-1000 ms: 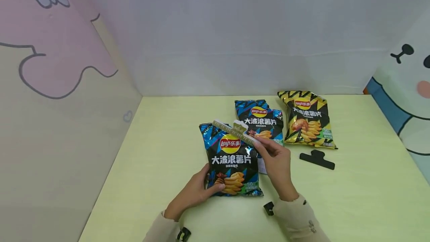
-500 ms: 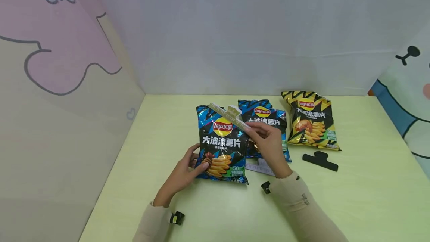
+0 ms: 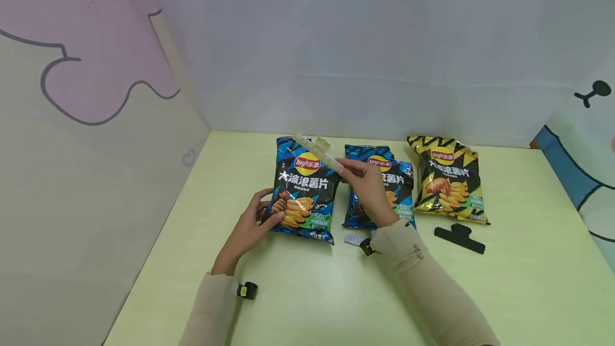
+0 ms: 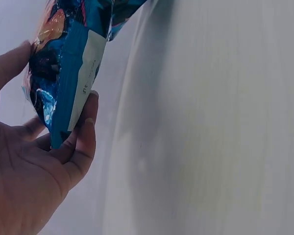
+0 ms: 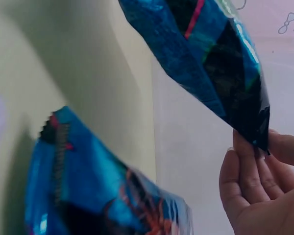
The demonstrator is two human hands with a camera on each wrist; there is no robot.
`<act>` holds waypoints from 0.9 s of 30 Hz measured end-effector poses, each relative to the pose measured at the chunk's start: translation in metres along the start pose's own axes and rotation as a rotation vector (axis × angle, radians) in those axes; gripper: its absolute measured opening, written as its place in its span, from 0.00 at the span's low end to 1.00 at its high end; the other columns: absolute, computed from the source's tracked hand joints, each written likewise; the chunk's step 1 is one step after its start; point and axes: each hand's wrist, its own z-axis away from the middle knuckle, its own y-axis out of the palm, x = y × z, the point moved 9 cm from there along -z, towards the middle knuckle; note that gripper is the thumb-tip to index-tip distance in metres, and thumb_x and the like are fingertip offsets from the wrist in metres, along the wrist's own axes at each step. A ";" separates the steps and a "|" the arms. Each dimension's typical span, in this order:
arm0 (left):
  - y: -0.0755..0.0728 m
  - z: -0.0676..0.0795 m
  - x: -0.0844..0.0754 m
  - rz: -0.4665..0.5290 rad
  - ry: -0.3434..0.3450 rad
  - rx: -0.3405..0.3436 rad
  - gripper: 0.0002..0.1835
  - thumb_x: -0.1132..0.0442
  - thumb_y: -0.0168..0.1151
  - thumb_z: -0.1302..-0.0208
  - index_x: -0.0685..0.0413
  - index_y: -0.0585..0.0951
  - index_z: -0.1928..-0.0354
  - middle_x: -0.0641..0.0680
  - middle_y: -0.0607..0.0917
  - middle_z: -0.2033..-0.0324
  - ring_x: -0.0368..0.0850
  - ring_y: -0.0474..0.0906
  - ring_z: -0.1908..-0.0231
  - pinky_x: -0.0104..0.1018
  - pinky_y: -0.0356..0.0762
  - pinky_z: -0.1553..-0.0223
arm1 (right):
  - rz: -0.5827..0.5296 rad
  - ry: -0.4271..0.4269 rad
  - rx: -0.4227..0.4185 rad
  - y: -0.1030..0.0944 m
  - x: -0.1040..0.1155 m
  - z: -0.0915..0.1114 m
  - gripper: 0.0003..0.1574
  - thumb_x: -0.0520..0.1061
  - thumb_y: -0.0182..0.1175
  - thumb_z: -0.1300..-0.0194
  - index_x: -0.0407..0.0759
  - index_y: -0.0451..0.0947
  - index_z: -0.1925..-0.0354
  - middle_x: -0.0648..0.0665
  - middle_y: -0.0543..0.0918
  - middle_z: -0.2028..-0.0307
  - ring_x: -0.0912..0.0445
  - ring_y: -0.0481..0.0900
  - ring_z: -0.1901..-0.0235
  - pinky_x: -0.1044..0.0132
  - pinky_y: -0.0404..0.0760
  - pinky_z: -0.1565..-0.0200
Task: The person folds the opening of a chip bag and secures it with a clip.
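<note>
A blue and black bag of chips [image 3: 307,191] is held up between both hands, apart from the table. My left hand [image 3: 247,231] grips its lower left edge, thumb in front; in the left wrist view the fingers [image 4: 88,132] curl behind the blue and white back. A pale yellow bag clip [image 3: 317,151] lies diagonally across the bag's top right corner. Beside the clip's lower end, my right hand [image 3: 367,188] pinches the bag's corner, as the right wrist view shows. A second blue bag of chips [image 3: 405,175] lies behind the right hand, partly hidden.
A yellow and black bag of chips [image 3: 449,180] lies at the back right of the table [image 3: 307,298]. In front of it is a black bag clip [image 3: 459,237]. A pale purple clip [image 3: 354,240] shows partly beside the right sleeve. A white backdrop [image 3: 336,68] stands behind the table.
Both hands have carried the bag of chips and the yellow clip left and toward the back, away from the second blue bag. The right sleeve now covers much of the purple clip.
</note>
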 end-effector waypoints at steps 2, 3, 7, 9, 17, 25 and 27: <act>-0.002 -0.005 0.000 -0.007 0.006 0.013 0.40 0.48 0.66 0.32 0.34 0.56 0.24 0.62 0.78 0.35 0.58 0.80 0.41 0.59 0.76 0.37 | -0.022 0.037 0.014 0.003 0.000 -0.007 0.19 0.45 0.62 0.28 0.46 0.83 0.41 0.38 0.84 0.45 0.57 0.86 0.54 0.55 0.84 0.43; -0.002 -0.007 0.000 -0.007 0.007 0.022 0.42 0.48 0.67 0.33 0.34 0.55 0.24 0.62 0.76 0.34 0.58 0.80 0.40 0.59 0.76 0.37 | -0.031 0.054 0.020 0.005 -0.002 -0.011 0.19 0.44 0.61 0.28 0.46 0.82 0.41 0.38 0.84 0.45 0.57 0.85 0.54 0.53 0.83 0.41; -0.004 -0.016 0.001 -0.002 0.004 0.044 0.47 0.49 0.70 0.36 0.36 0.51 0.22 0.63 0.71 0.30 0.60 0.77 0.37 0.60 0.74 0.35 | -0.079 0.102 0.035 0.011 -0.005 -0.025 0.21 0.42 0.61 0.28 0.45 0.80 0.38 0.37 0.83 0.44 0.56 0.84 0.53 0.47 0.79 0.37; -0.005 -0.020 0.002 0.005 -0.009 0.041 0.48 0.49 0.70 0.36 0.36 0.51 0.22 0.62 0.70 0.29 0.61 0.76 0.36 0.61 0.73 0.34 | -0.097 0.120 0.040 0.014 -0.007 -0.030 0.22 0.41 0.61 0.28 0.45 0.80 0.37 0.37 0.82 0.44 0.56 0.83 0.52 0.48 0.79 0.36; -0.011 -0.031 0.011 -0.046 -0.075 0.008 0.48 0.45 0.69 0.37 0.38 0.51 0.22 0.62 0.67 0.27 0.63 0.69 0.30 0.65 0.67 0.31 | -0.093 0.193 0.066 0.027 -0.015 -0.043 0.25 0.36 0.54 0.25 0.46 0.76 0.33 0.35 0.78 0.42 0.51 0.80 0.48 0.51 0.78 0.35; -0.008 -0.034 0.021 -0.043 -0.128 0.018 0.48 0.46 0.69 0.36 0.41 0.51 0.21 0.64 0.64 0.25 0.65 0.65 0.28 0.66 0.64 0.30 | -0.070 0.286 0.110 0.043 -0.025 -0.048 0.29 0.35 0.49 0.24 0.46 0.68 0.27 0.35 0.70 0.32 0.43 0.74 0.37 0.50 0.74 0.31; -0.007 -0.035 0.022 -0.039 -0.128 0.015 0.48 0.46 0.69 0.36 0.41 0.51 0.22 0.64 0.64 0.26 0.66 0.64 0.27 0.66 0.63 0.30 | -0.049 0.289 0.115 0.045 -0.025 -0.048 0.30 0.35 0.49 0.24 0.46 0.66 0.26 0.36 0.68 0.29 0.43 0.72 0.34 0.50 0.73 0.31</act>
